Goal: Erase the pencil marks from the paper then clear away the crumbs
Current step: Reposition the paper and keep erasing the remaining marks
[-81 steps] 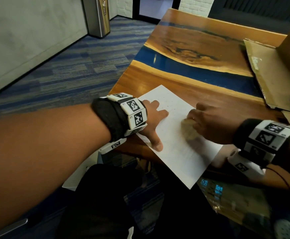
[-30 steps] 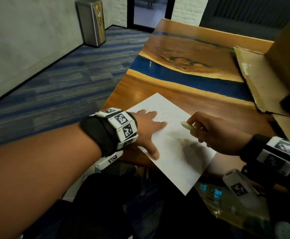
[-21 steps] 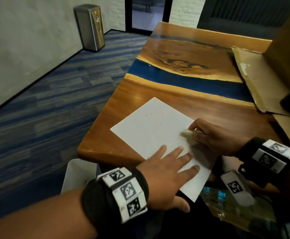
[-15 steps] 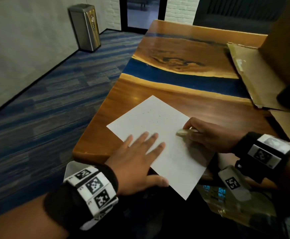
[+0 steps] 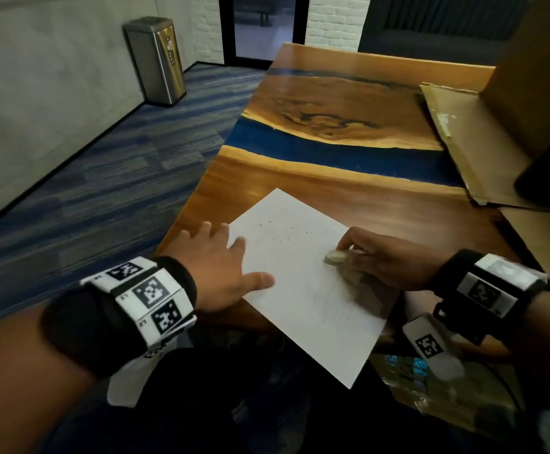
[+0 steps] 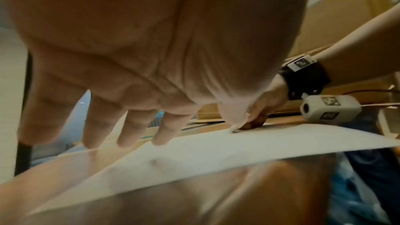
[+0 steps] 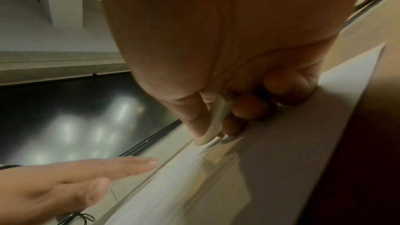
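At the lower middle of the head view, the paper lies turned like a diamond on the wooden table, its near corner hanging past the table's front edge. The right hand sits at the sheet's right side, fingers curled round a pale eraser whose tip touches the sheet; the right wrist view shows the eraser pinched between thumb and fingers, pointing down onto the page.

The left hand lies flat and released at the sheet's left edge, fingers straight and spread, holding nothing. Its thumb and forefinger tip overlap the paper's margin, while the other fingers rest over bare wood. In the left wrist view the fingertips meet the sheet's edge.

Dark crumbs are scattered over the upper half of the sheet, up and to the right of the left hand and up and to the left of the eraser. Both hands are close to them. The left, being free and flat, looks the better placed to brush them. A sweep toward the upper left would carry them along the sheet's short way and off the table's left side. Faint grey marks seem to remain in the lower half, though the light is too dim to be sure.
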The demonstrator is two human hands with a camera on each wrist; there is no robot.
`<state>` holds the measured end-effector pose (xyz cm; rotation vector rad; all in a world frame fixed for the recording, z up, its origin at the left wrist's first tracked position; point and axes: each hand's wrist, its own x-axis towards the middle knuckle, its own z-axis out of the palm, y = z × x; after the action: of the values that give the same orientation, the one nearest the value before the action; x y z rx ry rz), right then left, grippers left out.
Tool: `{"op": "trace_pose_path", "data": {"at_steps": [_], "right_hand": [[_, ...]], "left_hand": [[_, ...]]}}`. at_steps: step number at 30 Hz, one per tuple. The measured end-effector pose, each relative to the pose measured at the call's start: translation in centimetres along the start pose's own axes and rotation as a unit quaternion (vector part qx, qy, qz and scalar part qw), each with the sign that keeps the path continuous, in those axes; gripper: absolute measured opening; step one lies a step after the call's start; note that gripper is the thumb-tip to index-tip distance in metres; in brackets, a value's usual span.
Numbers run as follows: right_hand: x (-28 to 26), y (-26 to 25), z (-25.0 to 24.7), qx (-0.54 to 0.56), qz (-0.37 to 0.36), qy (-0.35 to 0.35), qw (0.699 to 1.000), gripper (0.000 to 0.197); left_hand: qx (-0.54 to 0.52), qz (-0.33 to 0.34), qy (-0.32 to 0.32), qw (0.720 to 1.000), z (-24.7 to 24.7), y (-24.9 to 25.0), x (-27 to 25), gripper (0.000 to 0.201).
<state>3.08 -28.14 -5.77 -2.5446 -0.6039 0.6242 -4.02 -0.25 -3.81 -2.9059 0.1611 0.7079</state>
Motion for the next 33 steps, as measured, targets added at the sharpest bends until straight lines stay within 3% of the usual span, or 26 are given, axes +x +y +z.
{"op": "trace_pose_path", "data": {"at_steps": [2, 4, 6, 8, 11, 12, 13, 16, 17, 18, 22, 23, 27, 31, 33], "right_hand": [[0.1, 0.2, -0.1, -0.006, 0.000, -0.001, 1.000, 0.010], [0.1, 0.1, -0.1, -0.015, -0.002, -0.005, 1.000, 0.011], [0.2, 0.1, -0.2, -0.026, -0.008, -0.007, 1.000, 0.011], [0.3, 0.1, -0.2, -0.032, -0.008, -0.005, 0.999, 0.011], [0.4, 0.2, -0.2, -0.030, -0.003, -0.001, 1.000, 0.013], [0.4, 0.1, -0.2, -0.031, -0.002, -0.001, 1.000, 0.013], [0.4, 0.1, -0.1, -0.031, 0.000, -0.002, 1.000, 0.014], [0.4, 0.0, -0.3, -0.022, -0.002, -0.004, 1.000, 0.018], [0.5, 0.1, -0.3, -0.019, -0.002, -0.005, 1.000, 0.018], [0.5, 0.1, -0.3, -0.020, -0.002, -0.005, 1.000, 0.016], [0.7, 0.4, -0.1, -0.025, 0.006, 0.004, 1.000, 0.011], [0.8, 0.3, -0.1, -0.029, 0.009, 0.004, 1.000, 0.011], [0.6, 0.0, -0.9, -0.029, 0.021, -0.005, 0.999, 0.013], [0.3, 0.4, -2.4, -0.097, 0.043, 0.029, 0.994, 0.012], [0.4, 0.5, -2.4, -0.087, 0.070, 0.006, 0.994, 0.009]], "left_hand": [[0.007, 0.078, 0.018, 0.997, -0.6, 1.1, -0.2, 0.091], [0.000, 0.210, -0.020, 0.978, -0.5, 3.6, -1.3, 0.085], [0.012, 0.275, -0.056, 0.960, -0.3, 4.8, -1.7, 0.084], [0.006, 0.222, -0.064, 0.973, -0.7, 3.6, -0.1, 0.085], [0.025, 0.050, -0.050, 0.997, -1.6, 1.0, 2.2, 0.095], [0.029, 0.031, -0.040, 0.998, -1.6, 0.8, 2.5, 0.096], [0.034, 0.053, -0.029, 0.998, -1.4, 1.4, 2.4, 0.093], [0.038, 0.221, -0.017, 0.974, -0.7, 4.2, 0.8, 0.082], [0.039, 0.247, -0.023, 0.968, -0.4, 4.5, 0.8, 0.082], [0.034, 0.234, -0.030, 0.971, -0.3, 4.1, 1.3, 0.085], [0.014, -0.008, -0.019, 1.000, -1.9, 1.0, 4.0, 0.098], [0.021, -0.018, -0.008, 1.000, -2.1, 1.3, 4.1, 0.097], [0.007, 0.065, -0.013, 0.998, -1.3, 3.8, 2.7, 0.090], [0.028, 0.020, -0.027, 0.999, -1.4, 3.0, 2.5, 0.090], [0.040, 0.045, -0.001, 0.998, -1.7, 3.6, 2.2, 0.084]]}}
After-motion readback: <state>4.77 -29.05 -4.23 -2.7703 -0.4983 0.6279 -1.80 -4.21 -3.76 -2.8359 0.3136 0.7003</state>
